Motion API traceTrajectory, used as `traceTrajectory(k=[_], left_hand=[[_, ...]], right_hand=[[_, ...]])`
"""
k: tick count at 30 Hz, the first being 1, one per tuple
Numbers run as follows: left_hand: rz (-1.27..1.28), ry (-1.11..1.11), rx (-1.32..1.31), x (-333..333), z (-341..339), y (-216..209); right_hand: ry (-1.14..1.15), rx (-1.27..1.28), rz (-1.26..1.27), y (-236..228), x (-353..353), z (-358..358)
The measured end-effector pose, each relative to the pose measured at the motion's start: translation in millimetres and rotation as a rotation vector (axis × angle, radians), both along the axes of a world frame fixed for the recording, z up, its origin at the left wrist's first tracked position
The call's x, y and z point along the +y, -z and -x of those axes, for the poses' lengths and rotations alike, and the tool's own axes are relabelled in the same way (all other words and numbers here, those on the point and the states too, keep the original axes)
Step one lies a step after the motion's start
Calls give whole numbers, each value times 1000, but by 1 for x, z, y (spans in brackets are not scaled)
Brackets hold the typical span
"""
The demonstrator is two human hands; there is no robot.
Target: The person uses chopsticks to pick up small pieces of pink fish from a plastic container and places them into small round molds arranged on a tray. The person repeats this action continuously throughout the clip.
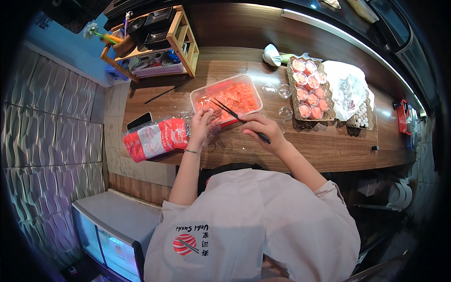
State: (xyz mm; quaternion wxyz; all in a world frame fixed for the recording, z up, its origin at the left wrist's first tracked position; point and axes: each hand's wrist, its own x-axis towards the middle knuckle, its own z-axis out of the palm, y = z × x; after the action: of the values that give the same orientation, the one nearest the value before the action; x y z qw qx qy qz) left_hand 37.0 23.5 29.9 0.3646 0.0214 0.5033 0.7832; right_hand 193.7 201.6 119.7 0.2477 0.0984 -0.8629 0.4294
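My right hand (263, 132) grips a pair of black chopsticks (229, 111), whose tips point down-left over a clear plastic tub (260, 94). Thin orange-pink slices (239, 94), resembling pickled ginger, fill much of the tub. At the tub's near left edge, my left hand (203, 124) is closed around what looks like a small clear plastic cup (217, 99); its outline is faint against the slices. Right of the tub stand a few more clear cups (285, 113). A brown egg-carton tray (292, 87) holds several small cups (312, 83) with orange-pink contents.
A red-and-white plastic package (157, 138) lies by my left forearm, with a phone (139, 121) behind it. A single black stick (163, 94) lies farther back. The wooden rack (181, 42) stands back left; a white plastic bag (346, 87) rests on another tray at right.
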Motion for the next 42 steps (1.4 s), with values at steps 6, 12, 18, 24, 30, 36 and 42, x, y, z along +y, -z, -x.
traceTrajectory(k=[6,12,18,24,30,36,42], left_hand=[[54,14,66,-6,4,4],[44,-68,20,-17,3,5],[42,-145,-6,-32,6,18],[40,-155,0,-38,0,17],[58,-182,-14,-39,-2,19],[79,-124,-4,-28,-2,19],[64,-138,-9,-29,-1,17]], right_hand=[[-34,-98,89,16,-2,-2],[59,-195,822,50,30,13],[275,-232,711,95,61,47],[310,-198,635,114,62,57],[371,-168,935,94,74,49],[316,-217,791,107,71,53],[379,-236,670,104,66,58]])
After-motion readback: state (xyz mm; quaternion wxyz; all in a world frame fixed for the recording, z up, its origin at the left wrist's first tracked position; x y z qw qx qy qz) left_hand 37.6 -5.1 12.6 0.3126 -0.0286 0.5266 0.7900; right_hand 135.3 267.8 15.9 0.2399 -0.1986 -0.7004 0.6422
